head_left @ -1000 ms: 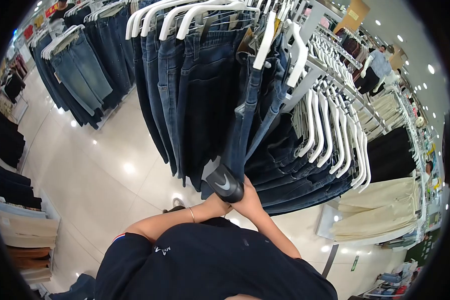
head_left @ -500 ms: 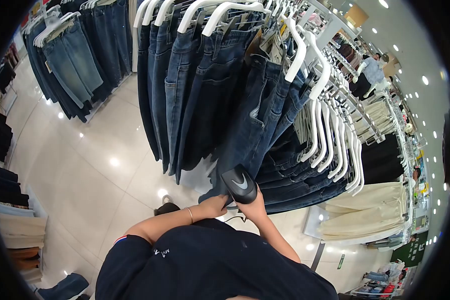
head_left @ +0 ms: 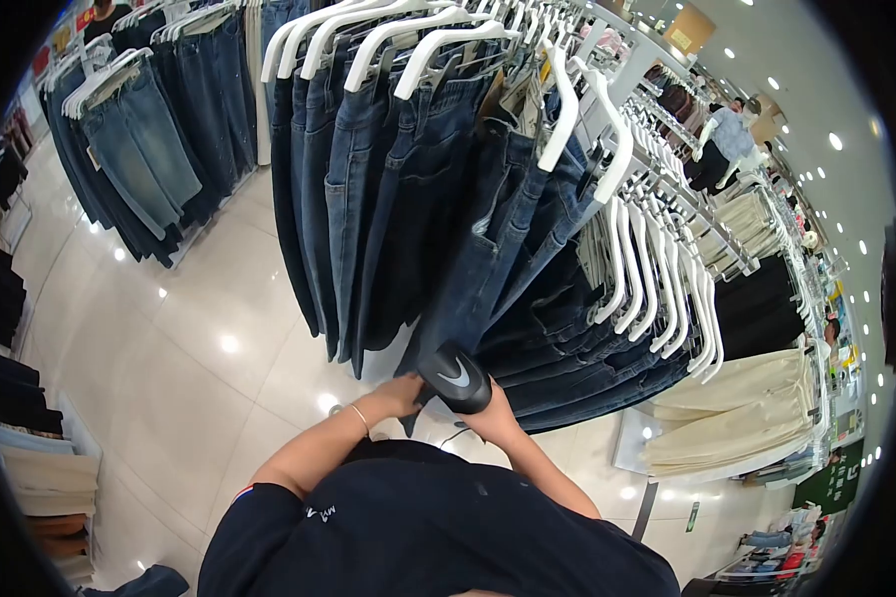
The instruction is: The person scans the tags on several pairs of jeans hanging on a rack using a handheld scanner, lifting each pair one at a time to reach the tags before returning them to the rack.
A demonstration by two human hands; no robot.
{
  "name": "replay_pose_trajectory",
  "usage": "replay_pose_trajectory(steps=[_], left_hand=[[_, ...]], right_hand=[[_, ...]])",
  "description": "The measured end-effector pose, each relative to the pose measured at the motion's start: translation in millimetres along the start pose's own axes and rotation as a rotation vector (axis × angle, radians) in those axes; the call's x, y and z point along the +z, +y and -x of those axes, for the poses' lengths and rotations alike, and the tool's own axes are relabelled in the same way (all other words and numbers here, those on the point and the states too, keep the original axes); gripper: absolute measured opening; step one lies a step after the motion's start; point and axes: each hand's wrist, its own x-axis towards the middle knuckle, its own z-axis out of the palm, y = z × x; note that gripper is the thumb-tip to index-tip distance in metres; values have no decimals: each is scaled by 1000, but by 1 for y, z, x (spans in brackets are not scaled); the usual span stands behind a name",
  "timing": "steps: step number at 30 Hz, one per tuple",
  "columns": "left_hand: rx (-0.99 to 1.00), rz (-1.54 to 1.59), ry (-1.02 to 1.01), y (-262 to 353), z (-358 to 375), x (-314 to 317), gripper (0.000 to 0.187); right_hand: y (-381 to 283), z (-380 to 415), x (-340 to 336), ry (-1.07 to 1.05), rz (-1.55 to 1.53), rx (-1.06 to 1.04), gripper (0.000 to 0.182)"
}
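Observation:
My right hand (head_left: 490, 416) is wrapped around a black handheld garment steamer (head_left: 455, 378) with a silver swoosh mark on its rounded top. The steamer is against the lower leg of a pair of dark blue jeans (head_left: 478, 274) hanging from a white hanger. My left hand (head_left: 398, 395), just left of the steamer, is closed on the bottom of that jeans leg; its fingertips are partly hidden. A thin dark cord (head_left: 455, 434) shows below my right hand.
More dark jeans (head_left: 343, 214) hang close on the left, and a row of white hangers (head_left: 657, 284) with folded-over jeans curves to the right. Cream trousers (head_left: 732, 413) hang farther right. Another denim rack (head_left: 134, 149) stands across the tiled floor (head_left: 199, 368). A mannequin (head_left: 729, 139) stands at the back.
The steamer and both hands have shifted left and slightly down in view. The jeans leg has swung left with them, still held by my left hand.

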Motion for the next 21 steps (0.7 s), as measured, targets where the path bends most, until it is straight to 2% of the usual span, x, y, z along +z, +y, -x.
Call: replay_pose_trajectory(steps=[2,3,4,6,8,14,17,18,21], left_hand=[[-25,81,174,-20,-14,-20,40],[45,58,291,-23,-19,-42,34],[117,35,407,-21,-23,-69,30],[70,217,587,11,-21,-128,27],[87,384,662,46,-18,-180,24],[439,530,898,120,-29,-277,34],[520,706,957,157,-32,-314,46],[500,703,867,165,-33,-326,53],[398,841,721,196,-39,-360,58]], right_hand=[[4,4,-1,-37,2,67,40],[7,6,-1,-54,3,112,42],[11,9,-1,-70,5,157,44],[25,14,-1,-95,8,174,48],[29,18,-1,-100,12,173,49],[42,27,-7,-90,11,188,47],[50,34,-9,-84,21,217,45],[52,37,-9,-84,18,231,45],[51,44,-11,-90,-19,232,42]])
